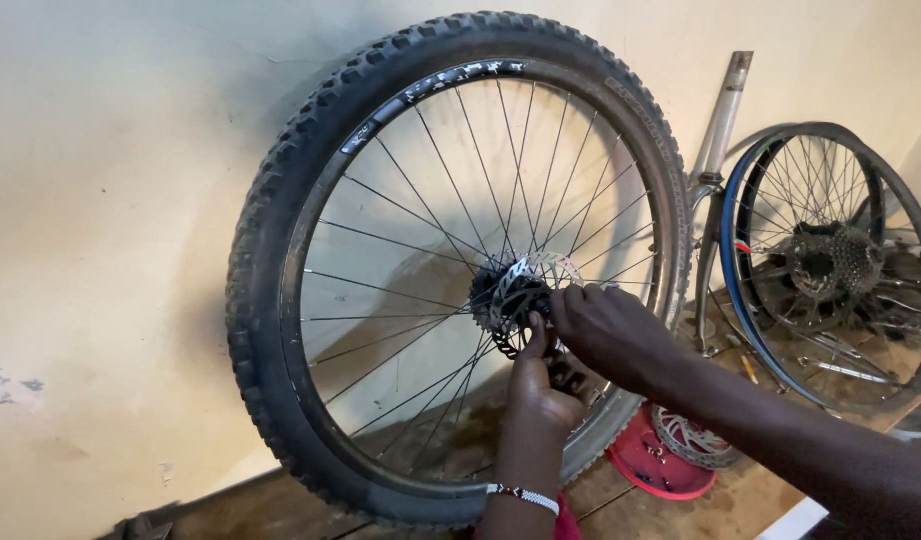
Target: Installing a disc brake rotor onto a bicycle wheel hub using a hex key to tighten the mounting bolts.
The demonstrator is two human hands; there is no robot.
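Note:
A bicycle wheel with a knobbly black tyre (pixel 270 200) leans upright against a cream wall. At its centre sits a silver brake disc (pixel 528 280) on the black hub. My left hand (pixel 542 385) reaches up from below with a beaded band on the wrist, its fingers through the spokes and touching the lower part of the hub. My right hand (pixel 605 325) comes in from the right, and its fingertips pinch at the disc's right edge. Whether either hand holds a small part or tool is hidden by the fingers.
A second wheel (pixel 830 265) with a blue rim and a sprocket cluster leans at the right beside a grey frame tube (pixel 722 120). A red lid (pixel 648 465) holding another brake disc (pixel 692 440) lies on the brown floor under my right arm.

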